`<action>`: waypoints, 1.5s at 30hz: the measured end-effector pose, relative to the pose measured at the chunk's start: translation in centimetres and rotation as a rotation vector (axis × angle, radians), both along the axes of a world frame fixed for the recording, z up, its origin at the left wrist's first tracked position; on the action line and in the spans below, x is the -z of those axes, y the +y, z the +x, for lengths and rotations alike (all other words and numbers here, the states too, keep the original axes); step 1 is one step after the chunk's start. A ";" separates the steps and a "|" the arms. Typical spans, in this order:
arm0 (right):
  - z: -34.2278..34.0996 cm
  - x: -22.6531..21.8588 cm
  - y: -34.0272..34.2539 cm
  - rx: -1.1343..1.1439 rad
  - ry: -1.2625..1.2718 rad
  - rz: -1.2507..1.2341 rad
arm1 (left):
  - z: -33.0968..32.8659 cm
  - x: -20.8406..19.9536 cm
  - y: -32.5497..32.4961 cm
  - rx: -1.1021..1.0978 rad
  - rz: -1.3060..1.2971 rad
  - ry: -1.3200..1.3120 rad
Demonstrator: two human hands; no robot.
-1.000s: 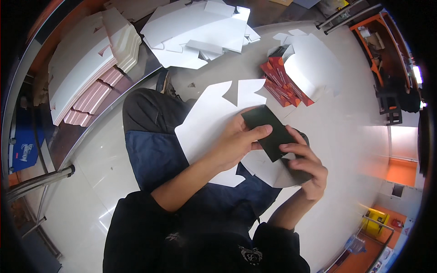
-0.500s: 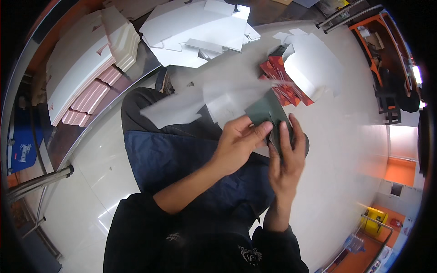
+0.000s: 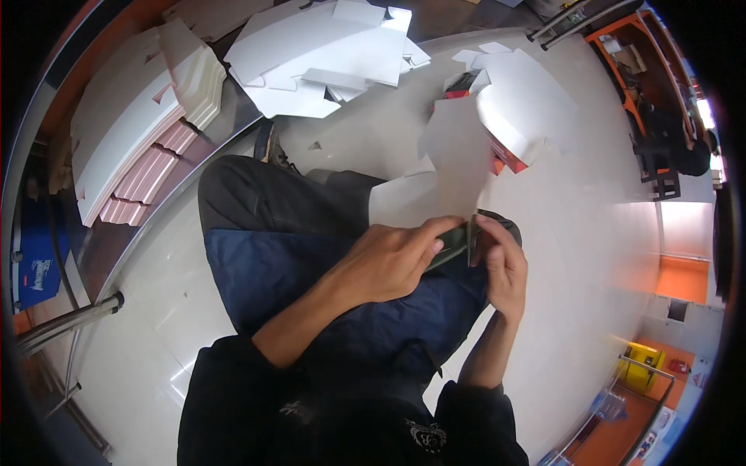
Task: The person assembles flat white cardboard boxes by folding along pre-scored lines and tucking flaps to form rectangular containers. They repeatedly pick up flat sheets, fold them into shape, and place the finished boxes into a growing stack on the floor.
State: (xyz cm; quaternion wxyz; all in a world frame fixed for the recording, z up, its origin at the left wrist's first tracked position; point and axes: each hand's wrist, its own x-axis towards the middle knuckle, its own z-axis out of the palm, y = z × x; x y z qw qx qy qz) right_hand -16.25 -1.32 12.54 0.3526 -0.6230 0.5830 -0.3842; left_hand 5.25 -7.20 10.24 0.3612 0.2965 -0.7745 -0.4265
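Observation:
Over my lap I hold a partly folded cardboard carton [image 3: 402, 203], white on its inner side with a dark green outer face. Its raised white panel is smeared by motion. My left hand [image 3: 404, 260] is closed on the green part, thumb and fingers pressing it from the left. My right hand [image 3: 503, 268] grips the upright folded edge from the right, fingers bent along it. The fold lies between the two hands, and the left fingers partly hide the green face.
Left, a dark table bears a stack of flat white carton blanks [image 3: 128, 109] with pinkish edges and a looser pile of white blanks [image 3: 318, 58]. Beyond my knee, an open red-and-white box [image 3: 517, 116] sits on the pale tiled floor [image 3: 590, 233]. Metal legs [image 3: 74, 322] stand left.
The carton has turned: its white panels swung from the left to stand up and away from me, and the green face tilted down. My left hand rolled over, its back now upward.

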 end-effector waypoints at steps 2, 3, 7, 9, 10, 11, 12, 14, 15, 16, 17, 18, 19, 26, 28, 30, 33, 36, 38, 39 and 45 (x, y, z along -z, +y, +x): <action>0.2 0.4 -0.9 -0.067 0.161 -0.111 | 0.0 0.0 -0.1 -0.046 -0.107 0.003; 0.4 0.3 -1.4 -0.124 0.219 -0.114 | -0.1 0.4 -0.1 -0.083 -0.153 0.028; 1.8 -1.2 -3.1 -0.244 0.464 -0.281 | 0.7 1.5 -0.2 -0.133 -0.155 -0.036; 2.4 -1.2 -3.1 -0.146 0.529 -0.349 | 0.4 1.0 -0.2 -0.182 -0.052 -0.042; 2.7 -0.8 -3.0 -0.047 0.521 -0.340 | 0.2 0.6 -0.3 -0.206 -0.001 -0.044; 3.2 -0.4 -2.9 0.045 0.500 -0.331 | 0.4 0.5 -0.3 -0.211 0.027 -0.037; 3.6 -0.2 -2.8 0.073 0.491 -0.345 | 0.5 0.4 -0.3 -0.216 0.055 -0.028; 4.1 0.0 -2.7 0.133 0.478 -0.375 | 0.5 0.5 -0.5 -0.235 0.050 0.006; 4.1 -0.1 -2.6 0.036 0.476 -0.388 | 0.3 0.7 -0.6 -0.250 0.017 0.032; 3.9 -0.1 -2.6 -0.060 0.472 -0.401 | 0.3 0.9 -0.6 -0.264 -0.017 0.057; 3.4 0.2 -2.4 -0.108 0.438 -0.378 | 0.3 0.7 -0.6 -0.274 0.016 0.089; 3.0 0.4 -2.1 -0.157 0.405 -0.356 | 0.5 0.4 -0.6 -0.284 0.048 0.121; 3.0 0.4 -2.0 -0.161 0.409 -0.337 | 0.5 0.3 -0.6 -0.294 0.080 0.153; 3.6 0.3 -1.2 -0.085 0.415 -0.320 | -0.6 1.7 -0.8 -0.501 -0.299 0.377; 3.9 0.8 -0.7 0.016 0.396 -0.298 | -0.5 2.0 -1.0 -0.497 -0.396 0.340; 4.7 1.7 -0.2 0.154 0.363 -0.269 | -0.9 1.1 -1.5 -0.502 -0.575 0.330; 6.3 2.3 -0.1 0.228 -0.258 -0.045 | -1.7 0.7 -1.2 -0.373 -0.722 0.226; 5.7 1.5 -1.0 0.295 -0.613 0.150 | -3.0 1.7 -1.1 -0.245 -0.729 0.107; 4.6 0.7 -2.3 0.403 -0.591 0.120 | -3.6 1.7 -1.4 -0.236 -0.739 0.130; 3.9 0.3 -3.2 0.439 -0.602 0.035 | -3.8 0.8 -1.7 -0.257 -0.759 0.193; -8.3 0.1 -8.9 0.629 -0.185 -0.306 | 0.3 1.3 -9.2 -0.303 -0.562 0.038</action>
